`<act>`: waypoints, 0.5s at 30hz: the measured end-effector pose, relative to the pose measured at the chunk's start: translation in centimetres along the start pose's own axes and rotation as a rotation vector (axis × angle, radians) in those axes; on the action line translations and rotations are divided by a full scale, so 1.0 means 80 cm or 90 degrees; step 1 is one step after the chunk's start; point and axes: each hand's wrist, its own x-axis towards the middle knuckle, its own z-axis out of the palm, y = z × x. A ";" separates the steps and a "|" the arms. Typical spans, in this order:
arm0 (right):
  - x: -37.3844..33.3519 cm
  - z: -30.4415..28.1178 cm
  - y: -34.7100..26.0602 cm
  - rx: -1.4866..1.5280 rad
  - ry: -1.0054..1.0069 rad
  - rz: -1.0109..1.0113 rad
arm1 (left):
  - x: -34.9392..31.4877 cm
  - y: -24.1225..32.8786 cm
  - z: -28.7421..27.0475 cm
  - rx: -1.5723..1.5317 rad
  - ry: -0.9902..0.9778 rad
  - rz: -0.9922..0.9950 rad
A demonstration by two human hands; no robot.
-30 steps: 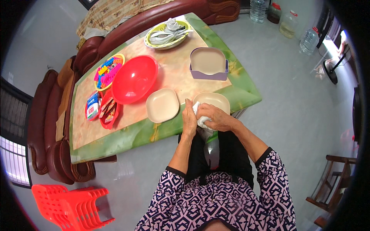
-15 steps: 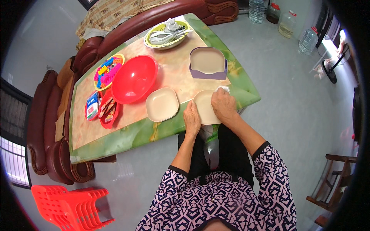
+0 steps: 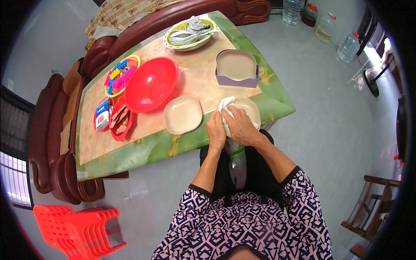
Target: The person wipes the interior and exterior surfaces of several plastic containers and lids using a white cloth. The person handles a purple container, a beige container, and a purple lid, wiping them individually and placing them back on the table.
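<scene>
At the table's near edge, a beige plate (image 3: 249, 106) with rounded corners lies under my hands. My right hand (image 3: 242, 126) is closed on a white cloth (image 3: 226, 104), pressed against the plate's left part. Along the plate's left edge, my left hand (image 3: 215, 130) grips the rim beside the cloth; its fingertips are partly hidden. A second beige plate (image 3: 183, 114) rests just left of my left hand. Beyond my hands, more beige plates (image 3: 236, 65) stand in a purple holder (image 3: 236, 81).
A large red bowl (image 3: 152, 84), a bowl of toy bricks (image 3: 121, 76), a red dish with packets (image 3: 120, 121) and a yellow-green bowl of spoons (image 3: 190, 34) share the green-edged table (image 3: 147, 154). Stacked red chairs (image 3: 80, 229) are lower left; a wooden chair (image 3: 372, 208) stands right.
My right hand has moved the cloth from the plate's right far edge leftward, close to my left hand. The left hand still holds the plate's left edge.
</scene>
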 end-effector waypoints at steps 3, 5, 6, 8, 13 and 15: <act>-0.006 -0.024 -0.003 0.118 -0.108 -0.057 | 0.002 -0.001 -0.007 -0.036 -0.033 -0.066; -0.009 -0.044 0.004 0.199 -0.186 -0.089 | 0.002 -0.002 -0.010 -0.022 -0.026 -0.045; -0.009 -0.052 0.011 0.234 -0.217 -0.105 | 0.003 -0.002 -0.009 -0.020 -0.024 -0.051; -0.009 -0.057 0.018 0.229 -0.229 -0.072 | 0.003 -0.002 -0.007 -0.016 -0.017 -0.065; -0.003 -0.022 0.033 -0.037 0.035 0.050 | 0.002 0.003 -0.005 -0.005 -0.060 -0.028; 0.003 -0.018 0.015 -0.092 0.019 0.082 | 0.001 0.000 -0.005 0.002 -0.047 -0.029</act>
